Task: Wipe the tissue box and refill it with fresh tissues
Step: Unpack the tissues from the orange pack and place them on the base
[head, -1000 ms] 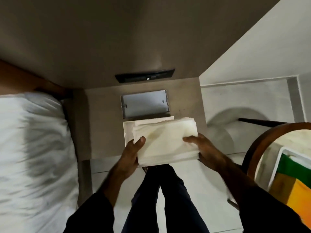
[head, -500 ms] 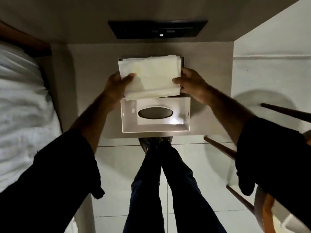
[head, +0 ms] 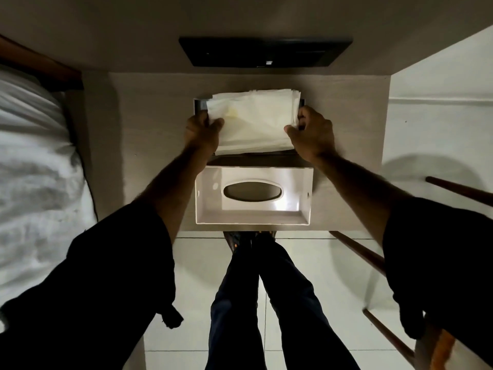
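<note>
A stack of white tissues (head: 253,121) lies over the grey base plate (head: 198,104) of the tissue box at the back of the bedside table. My left hand (head: 203,132) grips the stack's left edge and my right hand (head: 312,133) grips its right edge. Only the plate's corners show beside the stack. In front of it the white tissue box cover (head: 253,217) lies upside down, its oval slot (head: 253,190) facing up from inside.
The bedside table (head: 149,145) stands against the wall under a black switch panel (head: 264,52). A bed with white linen (head: 32,182) is at the left. Wooden chair legs (head: 373,260) stand at the right. My legs are over the tiled floor (head: 197,284).
Both hands carried the tissue stack from in front of me back over the grey base plate, and have lowered it there. The white cover came into view in front.
</note>
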Motion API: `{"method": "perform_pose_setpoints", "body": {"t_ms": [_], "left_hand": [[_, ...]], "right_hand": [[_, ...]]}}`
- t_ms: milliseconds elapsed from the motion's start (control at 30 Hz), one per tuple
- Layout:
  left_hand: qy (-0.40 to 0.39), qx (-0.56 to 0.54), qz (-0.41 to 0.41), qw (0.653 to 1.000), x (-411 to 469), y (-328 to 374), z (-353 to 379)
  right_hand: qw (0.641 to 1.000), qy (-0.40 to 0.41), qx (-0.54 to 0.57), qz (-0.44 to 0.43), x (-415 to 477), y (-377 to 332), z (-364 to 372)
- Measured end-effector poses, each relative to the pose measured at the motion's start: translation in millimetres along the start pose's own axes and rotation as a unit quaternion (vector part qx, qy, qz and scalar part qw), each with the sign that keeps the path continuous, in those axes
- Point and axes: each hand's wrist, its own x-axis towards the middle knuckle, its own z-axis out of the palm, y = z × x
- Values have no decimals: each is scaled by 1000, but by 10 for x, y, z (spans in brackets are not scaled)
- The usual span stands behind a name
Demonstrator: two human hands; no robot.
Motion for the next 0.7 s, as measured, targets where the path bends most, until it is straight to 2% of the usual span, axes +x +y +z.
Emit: {"method": "perform_pose_setpoints", "body": {"t_ms": [133,300,500,700], "left_hand": [[36,30,31,998,-20,-7,8],[58,11,65,996,-55,55,3],[55,76,66,993,-97,27,-34],[41,142,115,982,-164,-6,-125]], "right_hand": [[999,30,-8,-31,-37,33,23],[993,77,7,-91,-61,86,22],[996,32,-49,-72,-91,142,80],[994,-8,-98,-38,-138,100,-3]]}}
